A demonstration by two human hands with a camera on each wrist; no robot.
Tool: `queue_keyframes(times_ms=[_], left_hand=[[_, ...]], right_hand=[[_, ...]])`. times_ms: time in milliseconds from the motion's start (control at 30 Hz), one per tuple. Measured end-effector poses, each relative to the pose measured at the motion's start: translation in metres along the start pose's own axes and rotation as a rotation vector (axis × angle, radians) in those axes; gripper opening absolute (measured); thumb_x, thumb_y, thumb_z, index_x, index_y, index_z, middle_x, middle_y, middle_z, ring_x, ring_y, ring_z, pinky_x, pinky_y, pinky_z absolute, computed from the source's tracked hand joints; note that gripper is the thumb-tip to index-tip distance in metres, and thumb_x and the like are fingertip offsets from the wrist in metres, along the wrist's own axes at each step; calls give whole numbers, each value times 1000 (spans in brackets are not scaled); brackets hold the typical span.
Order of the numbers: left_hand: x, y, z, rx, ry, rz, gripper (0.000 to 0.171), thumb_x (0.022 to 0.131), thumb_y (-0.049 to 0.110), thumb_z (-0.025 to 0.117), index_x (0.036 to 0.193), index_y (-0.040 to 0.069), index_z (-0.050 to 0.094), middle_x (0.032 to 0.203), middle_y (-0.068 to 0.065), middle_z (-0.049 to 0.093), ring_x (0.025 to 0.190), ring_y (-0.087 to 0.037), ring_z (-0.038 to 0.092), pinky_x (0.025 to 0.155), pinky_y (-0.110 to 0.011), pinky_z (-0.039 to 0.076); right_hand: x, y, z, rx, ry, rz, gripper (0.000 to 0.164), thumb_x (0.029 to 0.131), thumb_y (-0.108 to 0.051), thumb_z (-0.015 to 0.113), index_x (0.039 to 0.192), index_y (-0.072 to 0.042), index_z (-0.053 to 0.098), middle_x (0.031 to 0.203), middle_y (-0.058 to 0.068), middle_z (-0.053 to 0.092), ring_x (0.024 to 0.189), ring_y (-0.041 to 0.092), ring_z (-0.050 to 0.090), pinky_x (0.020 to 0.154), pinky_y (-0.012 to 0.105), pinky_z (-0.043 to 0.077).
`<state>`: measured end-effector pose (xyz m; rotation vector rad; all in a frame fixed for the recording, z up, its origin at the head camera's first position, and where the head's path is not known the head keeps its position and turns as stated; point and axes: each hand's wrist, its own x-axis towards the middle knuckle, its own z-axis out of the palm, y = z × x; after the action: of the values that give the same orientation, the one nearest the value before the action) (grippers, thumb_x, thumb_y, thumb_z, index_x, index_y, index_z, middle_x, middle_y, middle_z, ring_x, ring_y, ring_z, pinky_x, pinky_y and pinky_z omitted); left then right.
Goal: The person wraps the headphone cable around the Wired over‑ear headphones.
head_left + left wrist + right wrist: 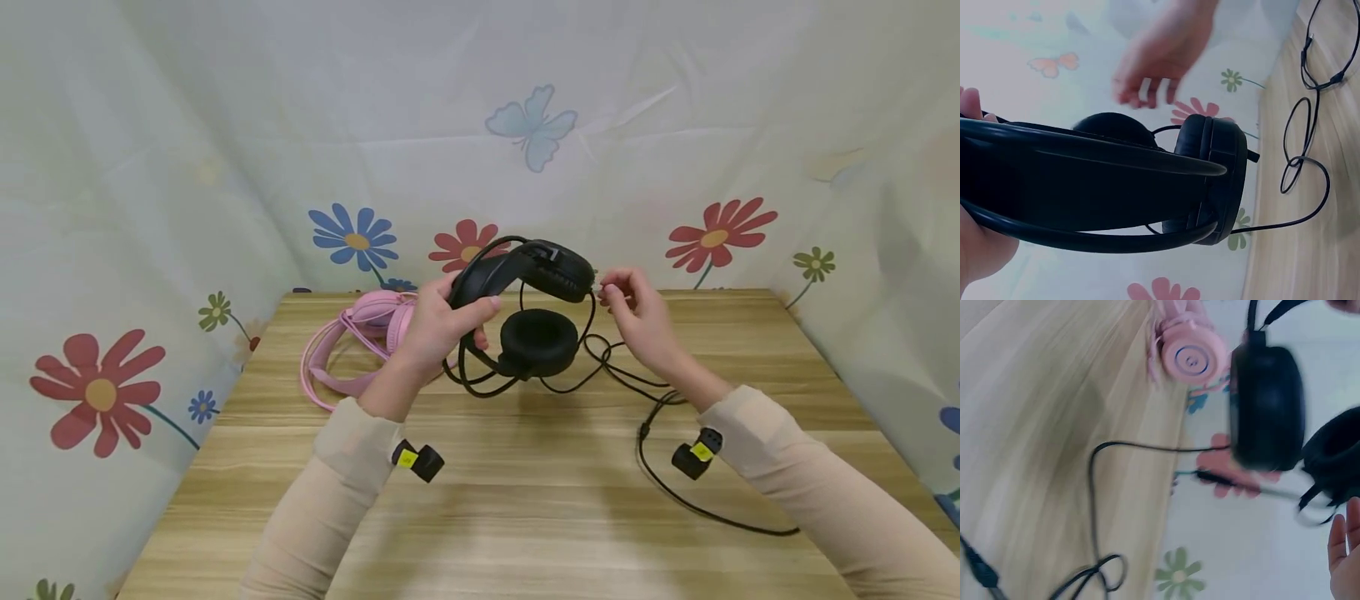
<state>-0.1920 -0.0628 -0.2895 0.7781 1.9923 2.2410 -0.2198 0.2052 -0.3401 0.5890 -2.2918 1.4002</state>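
Observation:
Black over-ear headphones are held up above the table by my left hand, which grips them round the headband. Their two ear cups hang toward the right, one cushion facing up in the head view. A short mic boom sticks out beside an ear cup in the right wrist view. Close to the upper ear cup is my right hand, its fingers loosely bent with nothing seen in them. The left wrist view shows this right hand apart from the headphones.
Pink headphones lie on the wooden table behind my left forearm. The black cable loops across the table's right side, passing under my right forearm. A flower-printed cloth hangs behind and at the sides.

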Motion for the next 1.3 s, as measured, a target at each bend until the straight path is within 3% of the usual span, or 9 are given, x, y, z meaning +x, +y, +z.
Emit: queue_keyframes(times_ms=[167, 367, 500, 667, 800, 933, 1067, 1233, 1300], left_hand=[[-3, 5, -5, 17, -4, 47, 20, 81, 15, 64, 97, 4, 58, 52, 0, 53, 43, -13, 56, 51, -28, 47], [-7, 9, -8, -31, -29, 90, 11, 81, 14, 62, 85, 7, 55, 49, 0, 53, 42, -14, 54, 48, -29, 48], [-9, 10, -9, -42, -37, 119, 12, 81, 15, 61, 81, 7, 53, 48, 1, 53, 42, -13, 53, 46, -28, 47], [-11, 11, -10, -94, -27, 121, 11, 81, 14, 59, 79, 7, 51, 46, 1, 52, 41, -12, 53, 44, -26, 46], [-12, 12, -13, -131, 0, 123, 4, 80, 11, 57, 79, 8, 53, 45, 1, 50, 40, -12, 52, 43, -25, 45], [-13, 12, -18, -162, 19, 140, 3, 81, 8, 55, 81, 8, 52, 45, 1, 49, 40, -11, 50, 44, -23, 45], [-15, 11, -24, -176, 44, 149, 6, 81, 8, 55, 78, 7, 49, 44, 2, 49, 40, -10, 50, 45, -22, 46], [-17, 9, -31, -185, 66, 164, 6, 80, 6, 54, 76, 7, 50, 44, 2, 49, 40, -10, 51, 43, -21, 45], [-18, 9, -33, -183, 74, 167, 5, 80, 6, 54, 76, 7, 50, 44, 2, 49, 39, -9, 51, 41, -20, 44]], right_hand=[[-7, 28, -2, -34, -47, 91, 30, 99, -15, 36, 122, 3, 44, 109, 19, 54, 95, 24, 54, 79, 21, 45], [-20, 60, 12, -32, -302, 171, 42, 99, -17, 37, 137, -1, 32, 130, 23, 46, 120, 37, 45, 97, 51, 38], [-30, 78, 28, -40, -478, 220, 48, 98, -22, 41, 140, -2, 29, 136, 23, 41, 125, 38, 40, 100, 56, 33], [-43, 87, 47, -114, -617, 269, 49, 97, -31, 43, 139, -8, 35, 139, 19, 41, 125, 37, 41, 97, 55, 36], [-48, 90, 55, -182, -649, 220, 41, 95, -28, 48, 129, -5, 46, 125, 17, 55, 113, 33, 54, 90, 50, 44], [-49, 92, 55, -239, -654, 144, 35, 93, -22, 52, 122, -2, 49, 97, 9, 65, 86, 19, 63, 74, 36, 50], [-47, 93, 49, -248, -630, 81, 23, 92, -16, 54, 109, -2, 57, 77, -1, 59, 62, 8, 50, 56, 25, 42], [-44, 96, 37, -303, -588, 18, 11, 92, -11, 53, 93, -3, 61, 71, -4, 51, 58, 7, 40, 52, 23, 35], [-43, 96, 32, -327, -581, 35, 12, 92, -11, 51, 91, -4, 60, 70, -4, 51, 58, 7, 41, 53, 23, 35]])
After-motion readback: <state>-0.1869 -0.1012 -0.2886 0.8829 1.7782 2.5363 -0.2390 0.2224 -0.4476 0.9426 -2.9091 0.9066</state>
